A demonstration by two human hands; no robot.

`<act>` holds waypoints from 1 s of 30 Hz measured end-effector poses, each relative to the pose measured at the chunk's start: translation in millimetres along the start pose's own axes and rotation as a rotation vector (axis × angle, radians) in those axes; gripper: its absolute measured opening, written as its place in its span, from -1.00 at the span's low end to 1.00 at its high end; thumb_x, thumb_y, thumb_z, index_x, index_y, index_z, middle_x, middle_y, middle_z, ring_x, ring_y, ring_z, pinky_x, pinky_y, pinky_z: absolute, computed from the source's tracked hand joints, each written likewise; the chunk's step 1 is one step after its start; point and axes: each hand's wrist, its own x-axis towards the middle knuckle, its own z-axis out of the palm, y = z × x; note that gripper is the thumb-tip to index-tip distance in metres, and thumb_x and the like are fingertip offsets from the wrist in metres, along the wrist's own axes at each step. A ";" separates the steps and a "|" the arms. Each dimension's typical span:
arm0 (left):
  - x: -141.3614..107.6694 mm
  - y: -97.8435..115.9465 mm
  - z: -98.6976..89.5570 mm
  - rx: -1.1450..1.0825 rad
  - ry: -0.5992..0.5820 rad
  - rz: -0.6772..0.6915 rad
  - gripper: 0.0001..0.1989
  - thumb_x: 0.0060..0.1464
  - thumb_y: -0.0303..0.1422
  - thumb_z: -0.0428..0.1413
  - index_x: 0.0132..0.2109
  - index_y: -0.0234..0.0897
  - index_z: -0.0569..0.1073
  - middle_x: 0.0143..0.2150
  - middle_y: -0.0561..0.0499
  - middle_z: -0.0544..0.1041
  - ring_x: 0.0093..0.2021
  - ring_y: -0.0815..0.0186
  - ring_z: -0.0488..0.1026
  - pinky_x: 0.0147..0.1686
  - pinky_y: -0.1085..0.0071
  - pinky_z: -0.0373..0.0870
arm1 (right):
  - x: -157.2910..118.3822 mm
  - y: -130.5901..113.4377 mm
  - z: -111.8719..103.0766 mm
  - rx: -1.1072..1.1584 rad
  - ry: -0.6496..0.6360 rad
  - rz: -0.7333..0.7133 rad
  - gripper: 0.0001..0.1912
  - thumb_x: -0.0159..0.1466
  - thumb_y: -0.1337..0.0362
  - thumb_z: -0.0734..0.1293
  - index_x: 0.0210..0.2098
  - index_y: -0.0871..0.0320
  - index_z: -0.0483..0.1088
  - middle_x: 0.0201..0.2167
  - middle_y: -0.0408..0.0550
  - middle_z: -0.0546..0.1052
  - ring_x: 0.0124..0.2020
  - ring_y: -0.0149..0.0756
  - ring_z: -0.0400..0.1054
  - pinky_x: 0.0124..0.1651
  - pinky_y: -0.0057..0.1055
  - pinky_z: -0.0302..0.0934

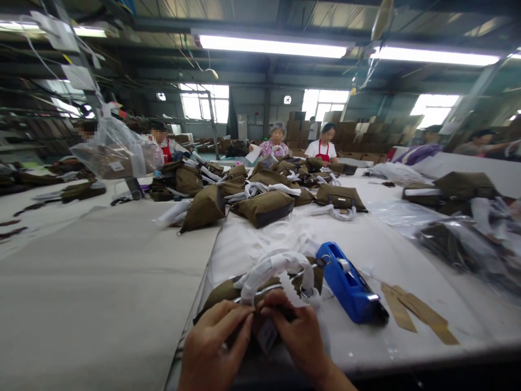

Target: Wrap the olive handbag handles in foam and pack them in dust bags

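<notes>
An olive bag (pixel 220 294) lies on the white table right in front of me, its handle (pixel 271 267) wrapped in white material. Both hands meet at the near side of this bag, below the handle. My left hand (pixel 215 339) pinches with thumb and forefinger at the handle's lower end; what lies in the pinch is too small to make out. My right hand (pixel 295 331) has its fingers curled close beside it, under a loose white strip (pixel 292 290). A pale tag (pixel 267 335) hangs beneath the hands. The blue tape dispenser (pixel 352 285) stands right of the bag.
Brown paper strips (pixel 423 312) lie right of the dispenser. A pile of olive bags (pixel 264 206) spreads across the table's middle. Plastic-covered bags (pixel 451 244) lie at the right. A clear plastic bag (pixel 118 146) hangs on a post at the left. Several people are beyond the table.
</notes>
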 end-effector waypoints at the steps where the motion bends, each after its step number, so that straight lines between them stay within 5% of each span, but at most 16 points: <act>1: -0.1 0.2 0.1 0.040 0.000 0.025 -0.85 0.24 -0.42 0.16 -0.09 -0.12 0.57 -0.25 0.05 0.61 -0.25 0.30 0.58 -0.23 0.46 0.52 | 0.0 0.5 0.0 -0.025 0.017 -0.050 -0.91 0.18 0.40 0.45 -0.37 0.07 0.58 -0.38 -0.15 0.65 -0.29 -0.24 0.56 -0.13 -0.43 0.42; 12: 2.7 8.1 -4.4 0.191 0.006 0.118 -0.85 0.30 -0.41 0.06 -0.11 -0.13 0.52 -0.29 0.06 0.60 -0.32 0.22 0.54 -0.33 0.30 0.47 | 0.8 -5.0 -2.2 -0.173 0.032 -0.495 -0.80 0.23 0.49 0.44 -0.24 0.05 0.52 -0.35 -0.24 0.64 -0.32 -0.40 0.56 -0.14 -0.57 0.41; 21: 2.1 9.7 -2.0 0.218 0.018 0.121 -0.80 0.34 -0.40 -0.01 -0.17 -0.16 0.51 -0.33 0.03 0.57 -0.34 0.22 0.52 -0.35 0.33 0.43 | 0.3 -8.5 -5.0 -0.311 -0.039 -0.566 -0.84 0.30 0.47 0.37 -0.23 0.06 0.47 -0.37 -0.21 0.64 -0.34 -0.36 0.55 -0.17 -0.45 0.41; 27: 1.2 5.4 11.2 0.232 0.121 0.101 -0.77 0.31 -0.47 -0.03 -0.23 -0.18 0.51 -0.34 0.00 0.57 -0.33 0.20 0.53 -0.35 0.33 0.44 | -3.8 -0.8 5.9 -0.274 0.038 -0.560 -0.82 0.31 0.49 0.35 -0.24 0.06 0.48 -0.34 -0.21 0.65 -0.30 -0.35 0.57 -0.14 -0.46 0.44; 30: 2.6 0.8 14.3 0.204 0.075 0.049 -0.78 0.31 -0.45 -0.01 -0.21 -0.17 0.53 -0.32 0.00 0.57 -0.32 0.20 0.54 -0.33 0.32 0.47 | -2.8 1.5 7.7 -0.252 0.067 -0.523 -0.83 0.31 0.45 0.37 -0.20 0.05 0.50 -0.30 -0.20 0.67 -0.27 -0.36 0.59 -0.10 -0.50 0.45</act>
